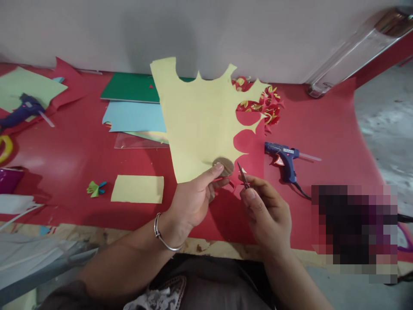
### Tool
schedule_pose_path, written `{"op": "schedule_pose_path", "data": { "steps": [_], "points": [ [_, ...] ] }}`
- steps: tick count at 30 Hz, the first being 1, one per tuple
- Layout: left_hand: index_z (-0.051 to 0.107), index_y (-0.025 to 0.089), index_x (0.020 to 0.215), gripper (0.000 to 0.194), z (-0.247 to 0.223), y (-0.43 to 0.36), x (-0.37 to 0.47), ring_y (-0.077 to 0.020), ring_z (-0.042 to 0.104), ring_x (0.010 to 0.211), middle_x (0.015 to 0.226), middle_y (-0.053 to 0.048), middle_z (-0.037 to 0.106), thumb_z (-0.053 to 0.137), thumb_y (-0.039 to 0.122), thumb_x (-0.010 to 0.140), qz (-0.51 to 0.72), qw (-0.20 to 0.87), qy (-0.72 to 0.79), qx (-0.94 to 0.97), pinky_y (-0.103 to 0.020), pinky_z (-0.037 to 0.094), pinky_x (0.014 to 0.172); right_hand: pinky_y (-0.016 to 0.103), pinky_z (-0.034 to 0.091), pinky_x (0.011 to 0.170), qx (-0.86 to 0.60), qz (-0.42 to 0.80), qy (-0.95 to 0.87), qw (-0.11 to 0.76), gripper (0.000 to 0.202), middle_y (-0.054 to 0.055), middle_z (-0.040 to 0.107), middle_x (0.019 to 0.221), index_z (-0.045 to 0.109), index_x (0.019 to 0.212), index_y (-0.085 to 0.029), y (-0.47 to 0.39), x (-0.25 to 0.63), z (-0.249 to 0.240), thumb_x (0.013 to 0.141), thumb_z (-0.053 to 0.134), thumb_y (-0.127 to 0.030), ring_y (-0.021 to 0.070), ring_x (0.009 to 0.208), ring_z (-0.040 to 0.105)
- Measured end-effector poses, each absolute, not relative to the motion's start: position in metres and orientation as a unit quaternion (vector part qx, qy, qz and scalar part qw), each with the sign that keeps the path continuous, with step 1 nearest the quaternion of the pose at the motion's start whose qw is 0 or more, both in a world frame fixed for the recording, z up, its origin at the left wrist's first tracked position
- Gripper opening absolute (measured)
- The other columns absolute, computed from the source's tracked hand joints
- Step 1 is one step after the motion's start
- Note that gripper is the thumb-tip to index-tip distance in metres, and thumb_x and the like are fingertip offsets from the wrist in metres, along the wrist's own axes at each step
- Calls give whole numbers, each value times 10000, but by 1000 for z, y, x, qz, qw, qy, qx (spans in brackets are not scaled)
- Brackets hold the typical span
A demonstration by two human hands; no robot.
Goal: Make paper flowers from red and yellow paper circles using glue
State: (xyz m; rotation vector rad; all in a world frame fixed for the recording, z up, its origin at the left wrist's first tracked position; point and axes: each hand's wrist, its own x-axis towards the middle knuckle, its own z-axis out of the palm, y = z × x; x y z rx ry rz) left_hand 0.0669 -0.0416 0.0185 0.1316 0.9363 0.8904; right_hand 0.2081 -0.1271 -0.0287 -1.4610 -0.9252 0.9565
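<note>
My left hand (196,193) pinches a large sheet of yellow paper (200,116), its thumb pressing a flat brownish disc (225,167) against the lower edge. Rounded bites have been cut out of the sheet's top and right sides, leaving pointed tips between them. In my right hand (266,211) are small dark scissors (243,173), blades pointing up beside the sheet; the fingers hide most of the handles. Under the cut edge lies a piece of pink-red paper (251,142). Behind the sheet is a heap of red and yellow paper scraps or petals (272,114).
A blue glue gun (285,159) lies right of the sheet, another glue gun (27,110) far left. Green card (129,88) and blue paper (135,116) are stacked behind. A yellow rectangle (138,189) and small paper flower (96,188) lie left. A clear bottle (351,56) leans at back right.
</note>
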Motion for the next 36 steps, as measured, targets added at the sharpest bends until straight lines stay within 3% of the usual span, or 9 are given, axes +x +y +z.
{"op": "schedule_pose_path", "data": {
  "steps": [3,11,17,19,24,36],
  "points": [
    [817,134,808,148,12,-44,63,-124,685,671,743,-30,758,923,237,820,393,801,440,99,-261,497,691,213,370,469,-605,436,-388,542,338,-28,578,725,769,1217,-230,-128,210,-28,989,744,-478,83,547,439],
    [852,169,859,166,0,-50,63,-132,730,751,866,-60,812,875,333,874,371,779,461,204,-225,493,664,215,385,469,-615,435,-399,523,332,-24,616,729,769,1236,-229,-133,218,-32,998,735,-459,87,532,470],
    [851,197,852,220,-7,-52,62,-157,717,721,820,-76,806,931,398,814,402,743,477,243,-243,483,608,220,374,451,-622,440,-399,509,365,-18,627,732,767,1233,-212,-134,221,-32,990,741,-483,88,517,470],
    [840,201,838,194,-7,-52,63,-159,704,713,791,-62,787,936,368,807,429,729,462,266,-247,488,597,220,364,447,-620,445,-400,507,371,-25,612,715,771,1233,-210,-133,222,-31,989,743,-488,85,508,462],
    [836,188,800,107,-4,-49,65,-159,710,745,772,-48,765,911,255,837,484,721,391,304,-269,578,738,218,365,450,-614,449,-404,509,354,-33,588,677,783,1226,-216,-133,225,-28,986,753,-474,85,505,469],
    [840,167,842,95,1,-46,65,-170,751,764,831,-71,809,927,155,805,486,734,380,285,-274,612,761,209,352,442,-611,453,-405,508,328,-32,589,678,791,1195,-217,-131,229,-26,980,764,-463,77,503,461]
  ]
}}
